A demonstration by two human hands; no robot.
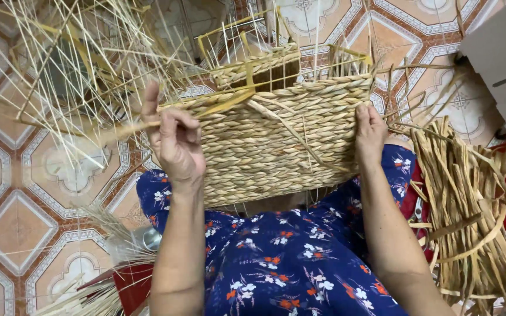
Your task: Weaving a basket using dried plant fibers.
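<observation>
Soft, even light, bright without glare. Faint shadows lie under the straws [77, 64] on the floor [19, 222]. Focus is sharp; thin stalks near the top edge blur slightly.

basket [276, 140] on lap, strips [469, 199] right

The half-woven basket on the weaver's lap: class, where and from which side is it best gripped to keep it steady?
Grip the woven basket by its two side walls just below the rim, one hand from each side, as the left hand and right hand do now. The finished braided wall there looks firm and flat. The top probably gives poor hold: loose upright stakes bristle from it.
</observation>
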